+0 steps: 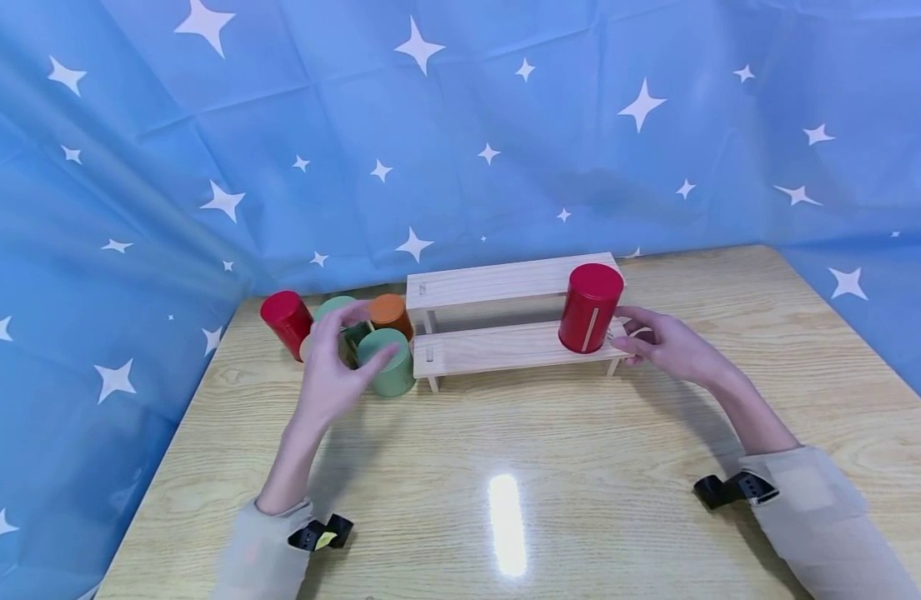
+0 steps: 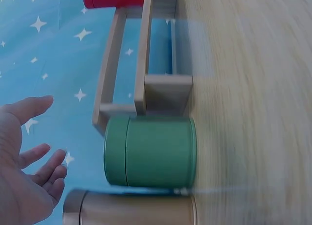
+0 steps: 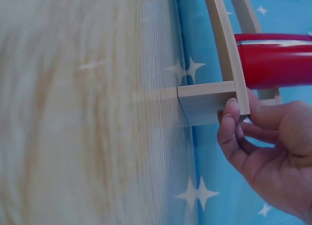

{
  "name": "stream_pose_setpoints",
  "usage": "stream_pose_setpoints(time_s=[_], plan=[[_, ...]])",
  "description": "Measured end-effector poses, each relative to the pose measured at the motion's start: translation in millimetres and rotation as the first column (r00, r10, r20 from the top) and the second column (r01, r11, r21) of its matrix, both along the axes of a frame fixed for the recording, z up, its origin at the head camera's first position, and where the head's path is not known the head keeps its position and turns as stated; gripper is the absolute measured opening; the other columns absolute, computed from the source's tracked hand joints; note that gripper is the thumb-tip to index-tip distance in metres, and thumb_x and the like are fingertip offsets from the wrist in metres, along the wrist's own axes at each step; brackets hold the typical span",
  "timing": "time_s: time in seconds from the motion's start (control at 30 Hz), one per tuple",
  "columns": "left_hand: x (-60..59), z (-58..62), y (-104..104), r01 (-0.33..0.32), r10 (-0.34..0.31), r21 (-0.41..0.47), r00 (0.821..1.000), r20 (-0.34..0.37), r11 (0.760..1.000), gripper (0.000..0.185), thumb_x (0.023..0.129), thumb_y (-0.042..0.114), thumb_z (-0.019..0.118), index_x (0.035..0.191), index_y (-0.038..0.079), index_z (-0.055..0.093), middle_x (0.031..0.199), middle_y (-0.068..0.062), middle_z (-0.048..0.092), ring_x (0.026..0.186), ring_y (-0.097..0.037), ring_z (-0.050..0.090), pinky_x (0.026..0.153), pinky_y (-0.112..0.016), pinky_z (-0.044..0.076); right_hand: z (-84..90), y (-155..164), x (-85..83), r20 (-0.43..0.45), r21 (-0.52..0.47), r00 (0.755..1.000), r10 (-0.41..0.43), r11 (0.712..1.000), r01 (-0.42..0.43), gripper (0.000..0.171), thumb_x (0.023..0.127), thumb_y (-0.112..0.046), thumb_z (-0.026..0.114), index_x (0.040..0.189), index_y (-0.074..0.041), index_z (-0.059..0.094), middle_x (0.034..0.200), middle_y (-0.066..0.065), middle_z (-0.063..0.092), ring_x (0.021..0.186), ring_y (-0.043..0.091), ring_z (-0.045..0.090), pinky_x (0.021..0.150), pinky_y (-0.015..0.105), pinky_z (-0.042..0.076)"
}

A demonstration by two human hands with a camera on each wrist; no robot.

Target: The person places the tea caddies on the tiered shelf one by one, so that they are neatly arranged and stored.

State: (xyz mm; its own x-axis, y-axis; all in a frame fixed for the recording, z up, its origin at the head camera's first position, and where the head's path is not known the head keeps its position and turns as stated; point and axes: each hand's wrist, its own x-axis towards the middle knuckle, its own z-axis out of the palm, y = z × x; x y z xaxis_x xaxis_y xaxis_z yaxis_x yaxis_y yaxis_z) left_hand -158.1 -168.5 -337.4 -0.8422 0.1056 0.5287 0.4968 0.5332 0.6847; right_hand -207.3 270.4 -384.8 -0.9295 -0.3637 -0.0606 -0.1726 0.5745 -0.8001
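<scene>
While the right hand point(image 1: 666, 342) pinches the right end of the shelf's lower board point(image 1: 490, 346), the left hand point(image 1: 336, 367), empty with thumb and fingers apart, hovers near a green can point(image 1: 393, 379). Beside the right hand, a red can point(image 1: 580, 304) with a pale stripe point(image 1: 590, 330) stands on that board.

The left hand point(image 1: 336, 377) is raised, thumb spread from loosely bent fingers; the right hand point(image 1: 672, 348) pinches between thumb and curled fingers. The left forearm point(image 1: 292, 467) and right forearm point(image 1: 754, 415) reach forward, well apart, slanting inward.
</scene>
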Motion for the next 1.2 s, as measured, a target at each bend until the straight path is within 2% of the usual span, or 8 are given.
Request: stream_pose_setpoints(time_s=[0.13,0.2,0.47,0.63,0.8,1.0,1.2], plan=[[-7.7,-16.0,-22,-0.078,0.078,-0.037,0.997,-0.003,0.996,0.06,0.072,0.027,0.078,0.124,0.014,0.051,0.119,-0.004,0.052,0.109,-0.02,0.041,0.085,-0.043,0.035,-0.5,0,-0.5,-0.001,-0.001,1.0,0.002,1.0,-0.002,0.064,0.089,-0.025,0.06,0.139,0.001,0.03,0.106,0.019,0.052,0.078,0.027,0.061,0.071,0.037,0.053],[-8.4,-18.7,-30,-0.1,0.1,-0.04,0.995,0.001,0.994,0.06,0.072,0.029,0.078,0.124,0.016,0.051,0.119,-0.003,0.052,0.109,-0.019,0.04,0.085,-0.043,0.036,-0.5,-1,-0.6,-0.001,-0.006,1.0,0.003,1.0,-0.003,0.064,0.089,-0.024,0.06,0.139,0.001,0.03,0.106,0.019,0.052,0.078,0.028,0.061,0.071,0.037,0.053],[-12.1,-19.8,-54,-0.159,0.157,-0.043,0.987,-0.036,0.986,0.06,0.07,0.024,0.08,0.122,0.011,0.052,0.118,-0.007,0.05,0.11,-0.019,0.038,0.087,-0.043,0.034,1.3,-2,0.0,0.0,-0.01,1.0,0.004,1.0,-0.004,0.062,0.089,-0.023,0.059,0.139,0.001,0.03,0.106,0.019,0.052,0.078,0.027,0.062,0.071,0.036,0.053],[-14.3,-23.8,-62,-0.192,0.192,-0.072,0.981,0.006,0.979,0.063,0.07,0.024,0.08,0.123,0.008,0.051,0.121,-0.007,0.048,0.111,-0.021,0.036,0.086,-0.046,0.033,1.4,-2,0.5,-0.002,-0.003,1.0,0.004,1.0,-0.004,0.062,0.09,-0.023,0.059,0.139,0.001,0.03,0.107,0.019,0.053,0.078,0.027,0.062,0.071,0.035,0.053],[-16.2,-30.2,-68,-0.181,0.188,-0.087,0.979,0.079,0.98,0.067,0.07,0.024,0.08,0.126,0.006,0.048,0.123,-0.011,0.045,0.113,-0.025,0.034,0.087,-0.046,0.033,0.3,-1,0.8,-0.001,-0.001,1.0,0.005,1.0,-0.005,0.062,0.09,-0.024,0.059,0.14,0.0,0.03,0.107,0.019,0.053,0.078,0.027,0.062,0.072,0.038,0.052],[-16.4,-34.2,-70,-0.137,0.148,-0.084,0.979,0.143,0.987,0.069,0.072,0.021,0.079,0.129,0.003,0.044,0.121,-0.015,0.043,0.11,-0.026,0.035,0.082,-0.044,0.035,0.1,-2,1.0,-0.004,-0.015,1.0,0.01,1.0,-0.01,0.062,0.09,-0.023,0.059,0.139,0.001,0.031,0.107,0.02,0.053,0.078,0.028,0.062,0.072,0.038,0.053],[-17.7,-38.5,-71,-0.099,0.129,-0.141,0.966,0.223,0.985,0.07,0.073,0.024,0.077,0.13,0.005,0.041,0.124,-0.016,0.04,0.11,-0.03,0.038,0.083,-0.048,0.039,0.1,-1,0.8,-0.005,-0.01,1.0,0.006,1.0,-0.006,0.062,0.089,-0.023,0.06,0.139,0.0,0.031,0.105,0.019,0.053,0.078,0.029,0.062,0.071,0.038,0.052]])
